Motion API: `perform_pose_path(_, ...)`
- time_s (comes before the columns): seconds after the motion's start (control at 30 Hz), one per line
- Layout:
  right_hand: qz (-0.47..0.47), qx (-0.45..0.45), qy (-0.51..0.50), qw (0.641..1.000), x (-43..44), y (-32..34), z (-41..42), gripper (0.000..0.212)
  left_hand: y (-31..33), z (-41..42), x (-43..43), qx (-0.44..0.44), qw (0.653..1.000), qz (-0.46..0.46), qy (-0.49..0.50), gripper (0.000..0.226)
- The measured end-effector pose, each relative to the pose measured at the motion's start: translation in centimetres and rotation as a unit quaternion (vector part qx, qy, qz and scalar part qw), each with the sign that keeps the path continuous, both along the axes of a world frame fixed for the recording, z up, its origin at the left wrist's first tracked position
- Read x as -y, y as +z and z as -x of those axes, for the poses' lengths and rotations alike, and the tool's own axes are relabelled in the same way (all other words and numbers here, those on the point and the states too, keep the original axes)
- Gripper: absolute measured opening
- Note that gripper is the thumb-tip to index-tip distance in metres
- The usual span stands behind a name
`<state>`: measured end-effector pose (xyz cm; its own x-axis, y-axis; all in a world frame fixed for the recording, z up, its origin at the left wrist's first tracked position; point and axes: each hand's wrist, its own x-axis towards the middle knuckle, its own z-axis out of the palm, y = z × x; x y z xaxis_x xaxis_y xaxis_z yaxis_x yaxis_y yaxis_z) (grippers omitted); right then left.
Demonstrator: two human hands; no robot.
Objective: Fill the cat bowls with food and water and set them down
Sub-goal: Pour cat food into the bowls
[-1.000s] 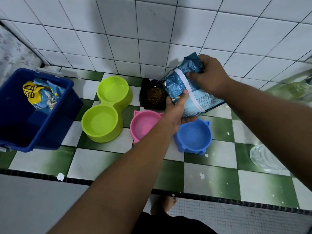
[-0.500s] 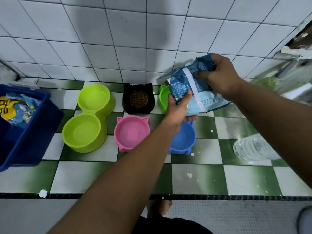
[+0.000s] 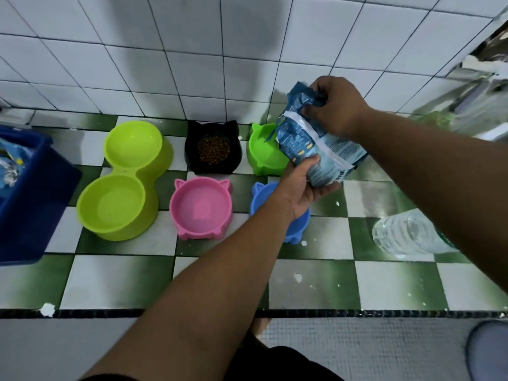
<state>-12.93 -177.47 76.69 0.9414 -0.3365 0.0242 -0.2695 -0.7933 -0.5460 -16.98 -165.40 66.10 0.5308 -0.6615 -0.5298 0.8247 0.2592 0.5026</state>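
Observation:
I hold a blue cat food bag (image 3: 310, 149) over the checkered floor. My right hand (image 3: 336, 105) grips its crumpled top, and my left hand (image 3: 299, 185) holds its lower edge from below. The bag hangs beside and partly over a green cat-eared bowl (image 3: 264, 152), which looks empty. A black cat-eared bowl (image 3: 213, 147) holds brown kibble. A pink cat-eared bowl (image 3: 200, 209) and a lime double bowl (image 3: 123, 180) hold nothing. My left arm hides most of a blue cat-eared bowl (image 3: 261, 196).
A clear plastic water bottle (image 3: 406, 235) lies on the floor at right. A dark blue bin (image 3: 30, 199) with bags inside stands at left. White tiled wall (image 3: 192, 50) runs behind the bowls. A black border strip (image 3: 384, 313) edges the floor near me.
My view shifted right, so the bowls moved left and the green bowl came fully into sight. The bag tipped more upright, with my right hand now at its crumpled top.

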Motion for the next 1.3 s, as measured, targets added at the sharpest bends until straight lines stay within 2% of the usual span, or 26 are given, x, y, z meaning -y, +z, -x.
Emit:
perform_pose_path(0.2,0.016,-0.024,0.004,1.000,0.2,-0.3,-0.6,0.022,0.3,-0.1,0.3,-0.009,1.000,0.004,-0.005,0.058)
perform_pose_path(0.37,0.030,-0.033,0.015,0.999,0.3,-0.6,-0.9,0.022,0.5,-0.1,0.8,0.004,1.000,-0.028,-0.002,0.050)
perform_pose_path(0.6,0.027,-0.059,0.007,0.998,0.4,-1.2,-1.2,0.022,0.6,0.1,1.0,0.030,0.997,-0.063,-0.018,0.076)
perform_pose_path(0.7,0.022,-0.067,0.011,0.997,0.3,-1.2,-1.0,0.017,0.3,0.1,1.2,0.025,0.998,-0.059,-0.007,0.070)
perform_pose_path(0.8,0.022,-0.077,0.024,0.996,0.3,-1.4,-0.9,0.017,0.4,0.3,1.2,0.025,0.998,-0.060,-0.017,0.087)
perform_pose_path(0.87,0.023,-0.077,0.022,0.997,0.3,-1.4,-0.8,0.017,0.4,0.4,1.3,0.029,0.997,-0.066,-0.017,0.091)
perform_pose_path(1.03,0.020,-0.062,0.022,0.998,0.3,-1.3,-0.3,0.016,0.0,0.2,1.3,0.030,0.997,-0.067,-0.024,0.088)
perform_pose_path(1.17,0.001,-0.046,0.011,0.999,0.6,-1.4,0.6,0.018,-0.6,0.1,1.4,0.041,0.996,-0.078,-0.032,0.063)
perform_pose_path(1.3,-0.022,-0.037,-0.019,0.999,1.1,-1.4,1.6,0.020,-0.4,0.5,1.6,0.051,0.994,-0.091,-0.042,0.059)
